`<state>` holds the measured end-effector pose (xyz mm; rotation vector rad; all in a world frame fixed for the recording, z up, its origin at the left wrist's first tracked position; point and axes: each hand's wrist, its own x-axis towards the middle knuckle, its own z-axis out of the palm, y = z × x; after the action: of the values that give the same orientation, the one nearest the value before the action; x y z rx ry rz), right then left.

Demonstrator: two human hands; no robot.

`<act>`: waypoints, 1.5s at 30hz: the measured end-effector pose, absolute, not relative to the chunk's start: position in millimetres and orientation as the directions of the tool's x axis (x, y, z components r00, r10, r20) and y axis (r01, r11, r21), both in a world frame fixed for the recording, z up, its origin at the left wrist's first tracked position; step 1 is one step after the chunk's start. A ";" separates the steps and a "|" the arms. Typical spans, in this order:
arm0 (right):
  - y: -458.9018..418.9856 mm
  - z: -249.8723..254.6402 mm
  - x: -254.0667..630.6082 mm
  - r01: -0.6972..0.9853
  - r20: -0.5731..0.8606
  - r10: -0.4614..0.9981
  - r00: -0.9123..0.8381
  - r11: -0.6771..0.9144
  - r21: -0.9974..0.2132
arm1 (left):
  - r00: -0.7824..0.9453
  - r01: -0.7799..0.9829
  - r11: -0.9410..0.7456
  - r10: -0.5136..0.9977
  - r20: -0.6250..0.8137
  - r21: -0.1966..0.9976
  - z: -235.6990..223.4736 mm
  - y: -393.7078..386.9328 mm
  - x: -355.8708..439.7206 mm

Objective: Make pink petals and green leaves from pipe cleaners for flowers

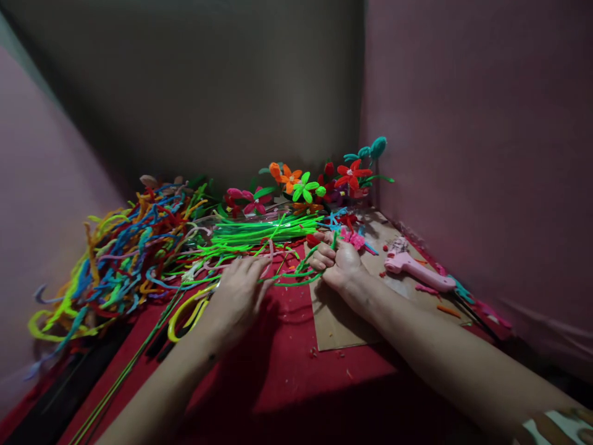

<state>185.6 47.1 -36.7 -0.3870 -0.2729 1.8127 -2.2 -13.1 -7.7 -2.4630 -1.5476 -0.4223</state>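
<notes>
My right hand [337, 264] is closed around several green pipe cleaners [303, 283], above the edge of a piece of cardboard [345, 327]. Their loose lengths curve out leftward, and a short green end pokes up past the fingers. My left hand [241, 287] is palm down with its fingers stretched apart, next to a pale pink pipe cleaner [271, 248]. The far ends of the green strands come close to its thumb; whether they touch is hard to see. Beside my left wrist lie yellow-handled scissors [178, 318], partly hidden by the hand.
A tangled heap of coloured pipe cleaners [134, 253] fills the left side. Bright green pipe cleaners [264, 232] lie in a bundle at the back, before pipe-cleaner flowers [304, 188]. A pink glue gun [419, 272] rests at right. Thin green stems [134, 361] run along the front left.
</notes>
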 end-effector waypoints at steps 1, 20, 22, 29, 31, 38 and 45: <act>46.9 -37.0 185.0 -0.878 -0.121 0.960 -0.252 -0.280 -0.389 | 0.437 0.878 -0.477 0.819 0.372 0.019 -13.6 -14.0 6.1; 45.6 -30.8 180.2 -0.834 0.101 0.974 -0.201 -0.116 -0.539 | 0.522 0.850 -0.447 0.785 0.333 -0.277 -27.0 -9.9 33.4; 46.3 -31.0 179.8 -0.826 0.078 0.980 -0.185 -0.112 -0.553 | 0.525 0.843 -0.417 0.775 0.353 -0.339 -29.8 -11.0 32.8; 50.1 -22.5 188.6 -0.905 -0.024 0.992 -0.125 -0.124 -0.407 | 0.419 0.892 -0.328 0.858 0.297 -0.311 -28.7 -12.5 26.3; 51.9 -18.9 193.6 -0.910 -0.049 0.990 -0.134 -0.142 -0.390 | 0.385 0.919 -0.341 0.882 0.270 -0.197 -27.1 -10.8 23.2; 56.2 -13.8 201.9 -0.920 -0.065 0.991 -0.118 -0.134 -0.368 | 0.341 0.761 -0.345 0.933 0.114 0.549 -15.3 -5.7 14.7; 56.2 -8.1 205.9 -0.907 -0.066 0.995 -0.069 -0.090 -0.411 | 0.474 0.456 0.076 0.822 -0.315 0.887 -6.3 -8.8 9.0</act>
<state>205.9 56.2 -8.1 -0.3782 -0.2980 1.6264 9.0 -8.8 -6.3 -3.3993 -2.5023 -0.8591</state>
